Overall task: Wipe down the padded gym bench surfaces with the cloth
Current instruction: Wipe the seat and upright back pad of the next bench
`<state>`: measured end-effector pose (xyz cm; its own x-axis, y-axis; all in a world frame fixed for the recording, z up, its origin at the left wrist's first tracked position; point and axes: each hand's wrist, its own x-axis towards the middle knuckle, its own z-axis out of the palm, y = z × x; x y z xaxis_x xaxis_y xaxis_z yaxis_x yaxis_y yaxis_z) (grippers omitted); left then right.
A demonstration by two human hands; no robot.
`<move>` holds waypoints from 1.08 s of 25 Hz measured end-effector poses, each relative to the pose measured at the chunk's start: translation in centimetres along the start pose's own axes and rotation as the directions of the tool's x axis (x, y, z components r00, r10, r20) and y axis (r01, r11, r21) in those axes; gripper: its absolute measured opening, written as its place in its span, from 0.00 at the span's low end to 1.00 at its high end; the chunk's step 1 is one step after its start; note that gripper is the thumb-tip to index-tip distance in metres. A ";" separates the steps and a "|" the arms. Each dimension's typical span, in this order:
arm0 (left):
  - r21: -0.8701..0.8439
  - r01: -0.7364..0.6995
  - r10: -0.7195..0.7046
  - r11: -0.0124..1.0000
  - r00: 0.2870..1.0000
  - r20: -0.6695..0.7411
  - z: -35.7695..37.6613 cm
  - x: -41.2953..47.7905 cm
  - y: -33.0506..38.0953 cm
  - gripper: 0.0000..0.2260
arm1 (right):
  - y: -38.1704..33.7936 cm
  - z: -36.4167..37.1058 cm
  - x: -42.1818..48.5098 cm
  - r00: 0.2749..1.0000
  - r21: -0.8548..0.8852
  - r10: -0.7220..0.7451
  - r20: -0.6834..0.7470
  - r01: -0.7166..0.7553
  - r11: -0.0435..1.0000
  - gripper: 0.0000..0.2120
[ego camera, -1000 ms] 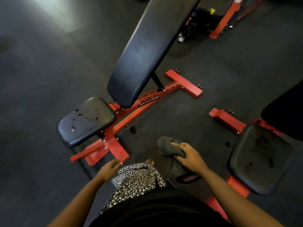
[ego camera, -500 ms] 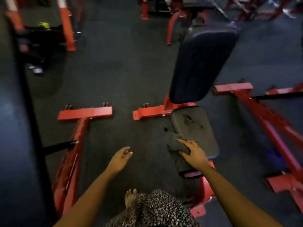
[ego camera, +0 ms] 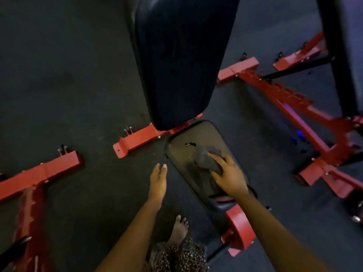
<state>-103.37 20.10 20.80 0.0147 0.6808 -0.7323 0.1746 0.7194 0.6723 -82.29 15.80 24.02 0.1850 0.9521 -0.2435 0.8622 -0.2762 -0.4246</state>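
Note:
A black padded seat (ego camera: 182, 154) of a red-framed gym bench lies in front of me, with a torn spot near its far end. Its black backrest pad (ego camera: 176, 59) rises steeply behind it. My right hand (ego camera: 228, 176) presses a dark grey cloth (ego camera: 206, 159) onto the middle of the seat. My left hand (ego camera: 158, 180) hovers flat and empty over the floor just left of the seat, fingers together and extended.
Red steel feet of the bench (ego camera: 137, 141) lie on the dark rubber floor. Another red frame (ego camera: 39, 173) sits at the left, and one more red frame (ego camera: 306, 122) with a black upright (ego camera: 337, 55) at the right. My bare foot (ego camera: 179, 230) stands below the seat.
I have turned from the first bench to this one and come closer. My right hand carried the cloth from the seat's near corner onto the seat pad. My left hand rose beside it.

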 end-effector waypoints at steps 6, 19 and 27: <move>-0.280 0.099 -0.125 0.955 0.989 -0.077 5.5 10.0 -2.1 0.36 | -1.4 6.2 10.6 0.962 -0.255 -0.265 -0.072 0.239 0.937 0.31; -0.563 0.125 -0.089 0.817 0.992 0.092 8.3 14.2 -2.9 0.26 | 0.2 13.2 15.7 0.884 -0.398 -0.467 -0.028 0.418 0.816 0.35; -0.487 0.096 -0.065 0.868 0.995 0.080 8.0 14.9 -3.6 0.45 | 5.8 8.7 20.0 0.974 -0.361 -0.139 -0.177 0.067 0.930 0.32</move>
<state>-95.88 26.54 6.55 0.0825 0.6194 -0.7808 -0.3261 0.7571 0.5661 -77.70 32.11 9.08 0.1442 0.9893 -0.0234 0.9846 -0.1458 -0.0959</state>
